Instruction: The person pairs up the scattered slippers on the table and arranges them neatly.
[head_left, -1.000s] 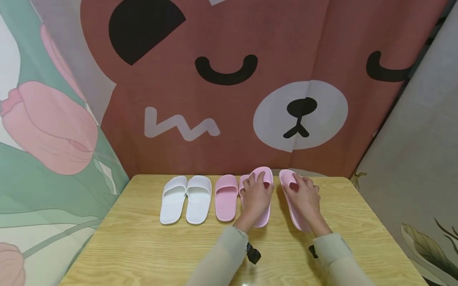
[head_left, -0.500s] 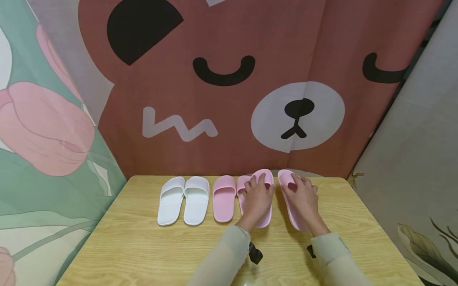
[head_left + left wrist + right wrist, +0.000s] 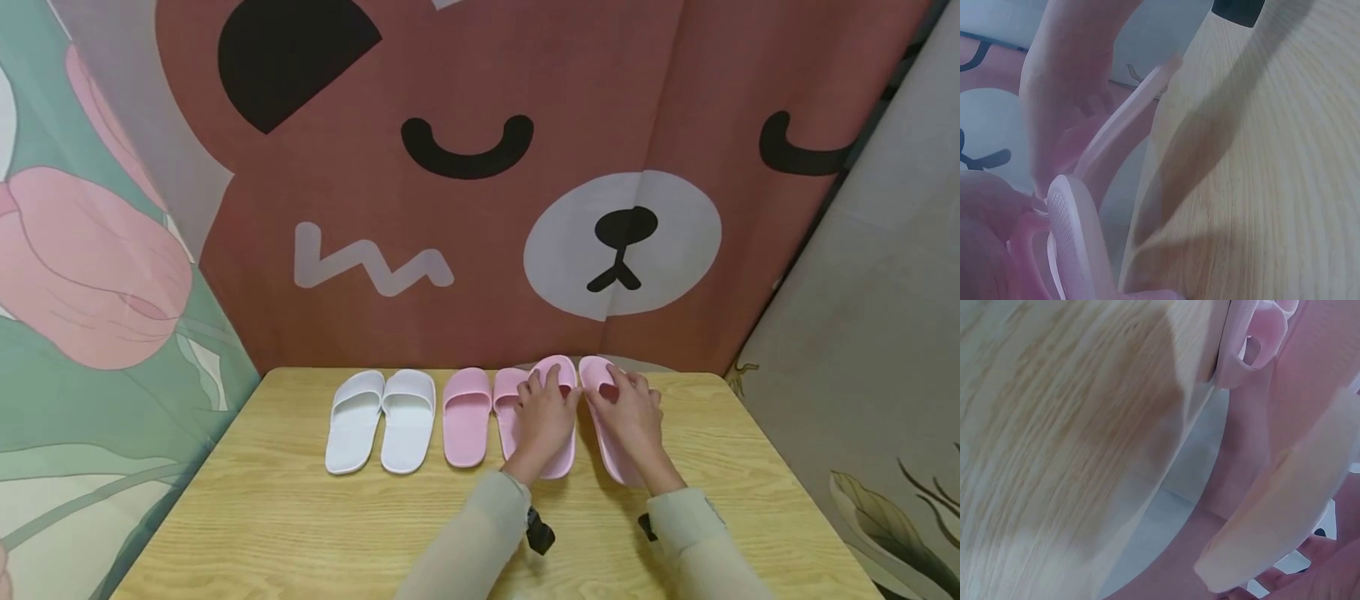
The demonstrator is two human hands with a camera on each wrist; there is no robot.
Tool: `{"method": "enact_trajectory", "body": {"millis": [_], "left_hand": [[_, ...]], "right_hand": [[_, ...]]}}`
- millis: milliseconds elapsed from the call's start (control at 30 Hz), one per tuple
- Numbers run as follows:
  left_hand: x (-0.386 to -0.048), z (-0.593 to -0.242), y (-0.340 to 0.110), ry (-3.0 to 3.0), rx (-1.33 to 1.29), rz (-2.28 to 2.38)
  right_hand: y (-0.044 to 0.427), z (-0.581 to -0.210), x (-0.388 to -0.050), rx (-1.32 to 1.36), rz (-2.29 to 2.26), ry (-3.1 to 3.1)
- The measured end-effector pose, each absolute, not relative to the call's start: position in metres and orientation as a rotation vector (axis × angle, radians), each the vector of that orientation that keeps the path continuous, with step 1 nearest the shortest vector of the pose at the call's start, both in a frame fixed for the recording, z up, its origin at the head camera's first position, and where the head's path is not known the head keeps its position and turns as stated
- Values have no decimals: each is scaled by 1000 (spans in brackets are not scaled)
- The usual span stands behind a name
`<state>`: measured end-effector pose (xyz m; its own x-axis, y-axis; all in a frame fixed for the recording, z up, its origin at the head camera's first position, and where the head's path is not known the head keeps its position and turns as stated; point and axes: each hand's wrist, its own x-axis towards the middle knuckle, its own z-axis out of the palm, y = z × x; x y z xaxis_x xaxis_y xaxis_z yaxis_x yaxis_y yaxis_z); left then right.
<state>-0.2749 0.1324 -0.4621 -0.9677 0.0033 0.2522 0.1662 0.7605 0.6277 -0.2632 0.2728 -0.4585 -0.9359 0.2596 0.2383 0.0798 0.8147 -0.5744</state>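
Observation:
In the head view my left hand (image 3: 546,417) grips a pink slipper (image 3: 561,463) over its strap, and this slipper overlaps part of the pink slipper (image 3: 506,425) lying beside it. My right hand (image 3: 636,421) holds another pink slipper (image 3: 613,454) by the strap area, its heel angled to the right. The toes of the two held slippers are almost together. In the left wrist view one held slipper (image 3: 1079,231) stands tilted on edge. The right wrist view has the pale side of the other slipper (image 3: 1279,500) above the wooden table (image 3: 1054,444).
Further left on the table (image 3: 300,533) lie a pink slipper (image 3: 467,429) and a pair of white slippers, the left one (image 3: 352,433) and the right one (image 3: 407,433). A bear-print curtain (image 3: 480,217) hangs behind the table's back edge.
The two held slippers have come closer together: the left hand has shifted slightly right and the right hand slightly left. The gap between their toes has narrowed. The view has drifted a little.

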Motion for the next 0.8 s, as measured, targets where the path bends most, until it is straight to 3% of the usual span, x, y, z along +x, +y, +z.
{"method": "enact_trajectory", "body": {"millis": [800], "left_hand": [[-279, -461, 154, -2746, -105, -917]], "right_hand": [[281, -454, -267, -292, 824, -2721]]}}
